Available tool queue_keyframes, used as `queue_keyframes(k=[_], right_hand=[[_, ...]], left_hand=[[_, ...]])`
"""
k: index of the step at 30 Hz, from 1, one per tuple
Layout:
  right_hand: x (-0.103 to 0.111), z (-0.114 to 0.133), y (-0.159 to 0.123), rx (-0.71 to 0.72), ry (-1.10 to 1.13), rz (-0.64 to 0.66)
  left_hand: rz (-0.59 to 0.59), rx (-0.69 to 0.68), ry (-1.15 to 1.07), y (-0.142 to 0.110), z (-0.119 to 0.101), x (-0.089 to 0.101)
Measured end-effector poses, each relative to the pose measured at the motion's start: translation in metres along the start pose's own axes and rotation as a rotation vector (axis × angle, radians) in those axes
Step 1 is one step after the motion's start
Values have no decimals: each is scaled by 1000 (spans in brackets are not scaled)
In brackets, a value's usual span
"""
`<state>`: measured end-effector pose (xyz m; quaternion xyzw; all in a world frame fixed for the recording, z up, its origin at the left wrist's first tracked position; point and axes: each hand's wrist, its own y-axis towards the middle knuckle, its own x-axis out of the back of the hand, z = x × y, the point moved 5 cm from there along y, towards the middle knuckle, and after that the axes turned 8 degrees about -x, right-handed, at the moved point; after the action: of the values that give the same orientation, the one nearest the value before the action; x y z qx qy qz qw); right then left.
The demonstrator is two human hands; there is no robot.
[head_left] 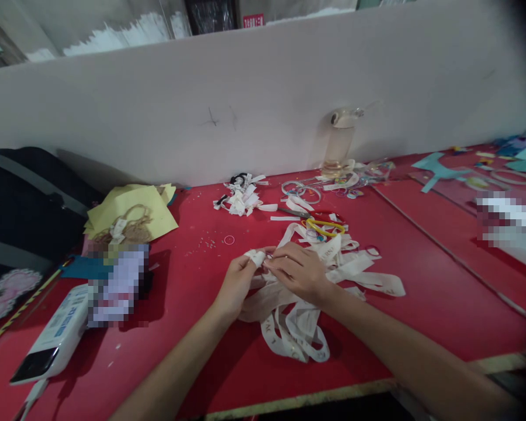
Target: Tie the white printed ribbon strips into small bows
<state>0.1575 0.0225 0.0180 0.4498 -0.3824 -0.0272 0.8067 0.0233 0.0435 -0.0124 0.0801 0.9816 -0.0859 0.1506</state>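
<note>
Fingers of the left hand pinch a small white fabric bundle at frame centre; those of the right hand bunch beside it, how tightly I cannot tell. Light, even tension should suit such soft cloth. Limp, looping printed ribbons lie below, metal-bladed scissors above.

Red surface lies open beside the left hand; ribbons crowd the right hand, scissors and bottle beyond.

Beneath your hands, matt cloth ribbons lie on a smooth, slightly glossy bench; beyond your hands stands a clear, smooth, plastic-looking bottle.
</note>
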Motion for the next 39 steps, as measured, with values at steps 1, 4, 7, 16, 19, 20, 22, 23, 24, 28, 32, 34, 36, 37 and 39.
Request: queue_keyframes(k=[1, 4, 7, 16, 19, 20, 22, 23, 24, 28, 32, 34, 36, 37, 39], right_hand=[[-1, 0, 0, 10, -9, 10], [-5, 2, -1, 25, -25, 49], [-8, 4, 0, 36, -6, 87], [-10, 4, -1, -24, -27, 117], [-10, 2, -1, -51, -66, 105], [-10, 2, -1, -59, -75, 104], [-11, 1, 0, -72, -89, 110], [-11, 1, 0, -78, -94, 115], [-11, 1, 0, -81, -98, 120], [-13, 2, 1, -95, -128, 139], [-16, 3, 1, -135, -182, 195], [-17, 2, 3, -181, -172, 218], [-17, 0, 4, -236, -152, 229], [-17, 0, 4, -240, -153, 236], [-18, 1, 4, -184, -182, 260]], left_hand=[[3, -30, 46, 0, -3, 0], [6, -142, 128, -1, -11, 0], [17, -180, 157, -4, -15, -2], [54, -162, 162, -4, -9, -7], [55, -128, 199, -4, -7, -5], [58, -118, 209, -3, -7, -5], [54, -134, 223, -3, -7, -3], [49, -148, 226, -2, -8, -2], [44, -169, 227, -1, -8, -2], [40, -216, 186, 2, -6, 0], [35, -162, 81, 3, 1, 2], [59, -141, 2, 3, 4, 1], [83, -112, -75, 4, 6, -2], [90, -98, -101, 4, 6, -3], [97, -86, -122, 4, 5, -4]])
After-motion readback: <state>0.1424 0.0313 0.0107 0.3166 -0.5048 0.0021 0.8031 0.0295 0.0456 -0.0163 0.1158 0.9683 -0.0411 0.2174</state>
